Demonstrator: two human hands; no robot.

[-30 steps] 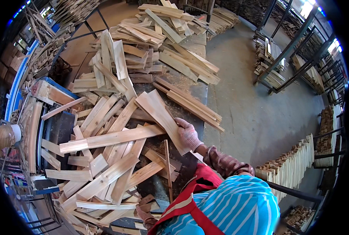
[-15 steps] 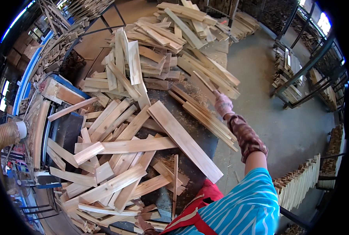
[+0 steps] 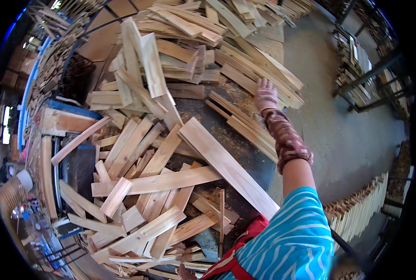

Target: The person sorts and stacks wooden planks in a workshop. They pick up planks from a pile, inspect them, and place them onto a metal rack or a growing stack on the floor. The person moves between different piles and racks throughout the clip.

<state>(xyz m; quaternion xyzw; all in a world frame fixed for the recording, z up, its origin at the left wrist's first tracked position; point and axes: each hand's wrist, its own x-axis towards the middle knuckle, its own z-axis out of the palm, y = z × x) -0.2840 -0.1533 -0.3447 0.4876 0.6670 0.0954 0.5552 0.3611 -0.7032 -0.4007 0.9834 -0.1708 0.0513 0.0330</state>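
Long plank [image 3: 229,163], pale wood, lies diag. on dark worktop [image 3: 259,168], its near end by the blue/wht striped sleeve [image 3: 287,228]. Hands well apart. R hand [image 3: 266,95], gloved, is past long plank's far end & to its R, at near end of a board stack [image 3: 264,70]; fingers outstretched over the wood, can't tell if they press on it. Brown mottled arm cover [image 3: 282,133] on that forearm. L hand [image 3: 185,273] is low, L of long plank's near end, mostly cut off; can't tell its grip.

Narrow strips [image 3: 247,128] lie just R of long plank, btwn it & arm cover. Crosswise board [image 3: 170,179] runs L from long plank over a loose heap [image 3: 128,147]. Short block [image 3: 116,197] sits on that board, well L of long plank. Ribbed hose [image 3: 11,192] far L of it; concrete floor [image 3: 329,107] to its R, w/ row of upright boards [image 3: 357,200].
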